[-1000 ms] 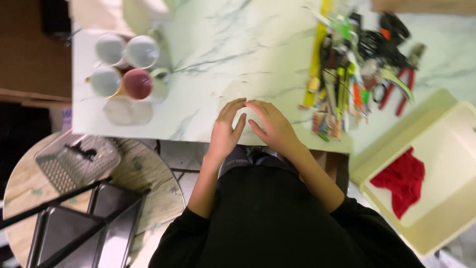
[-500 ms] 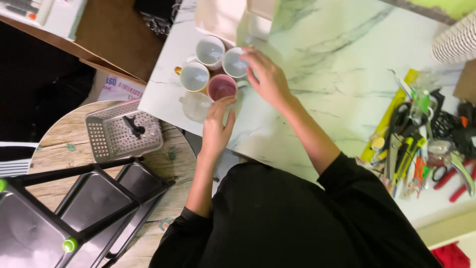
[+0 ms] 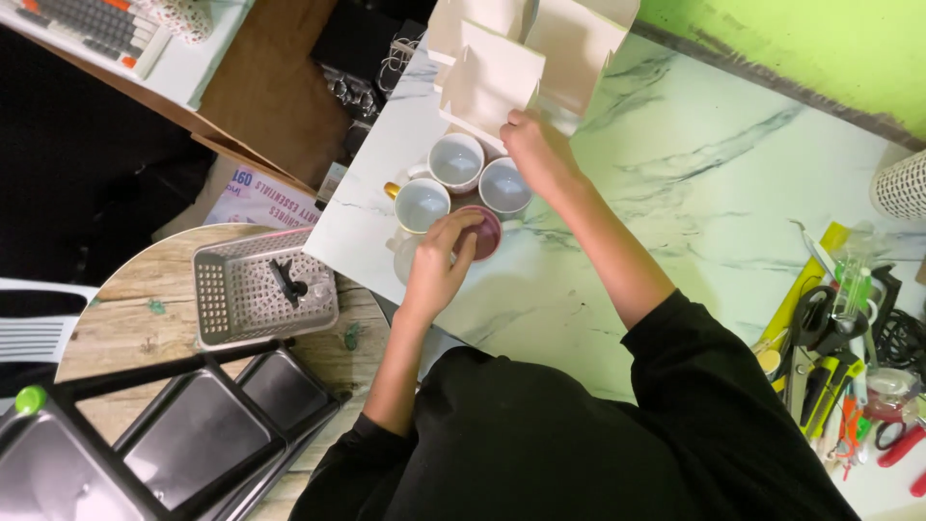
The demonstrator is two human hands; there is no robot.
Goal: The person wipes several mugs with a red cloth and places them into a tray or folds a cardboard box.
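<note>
My left hand (image 3: 439, 270) cupped over pink cup (image 3: 482, 232), fingers closed on rim; my right hand (image 3: 535, 154) pinching white cardboard divider (image 3: 492, 82) behind white cups (image 3: 453, 162). Step: gathering cups; next needs steady lift.

Single head-worn view, looking steeply down from above the person's own shoulders, whose dark top fills the lower centre of the frame. It faces a white marble-patterned table (image 3: 675, 193) running from upper centre to the right edge, at roughly arm's reach, with both forearms extending up the frame. A round wooden table (image 3: 125, 318) sits lower left; no second view shares the scene.
</note>
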